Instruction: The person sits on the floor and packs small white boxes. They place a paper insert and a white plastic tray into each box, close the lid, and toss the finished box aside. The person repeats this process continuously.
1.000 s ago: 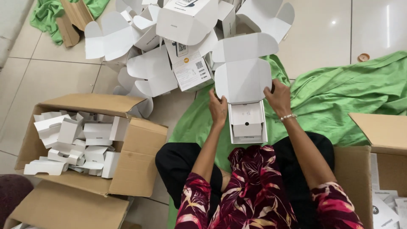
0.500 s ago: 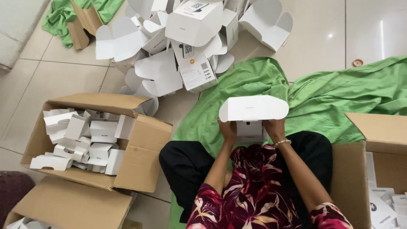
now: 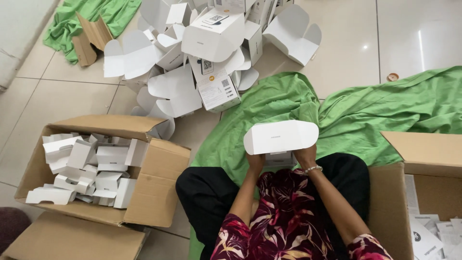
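Bright, even indoor light, sharp focus, soft shadows, and small glare spots on the floor tiles [image 3: 418,41].

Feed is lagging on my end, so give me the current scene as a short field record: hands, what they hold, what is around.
left hand: under the white box, gripping its left end
right hand: under the white box, at its right end
white box: held over the lap, rounded lid flap folded across the top
green cloth: spread on the tiled floor
left carton: open, holds folded white card inserts
box pile: open white boxes on the floor ahead
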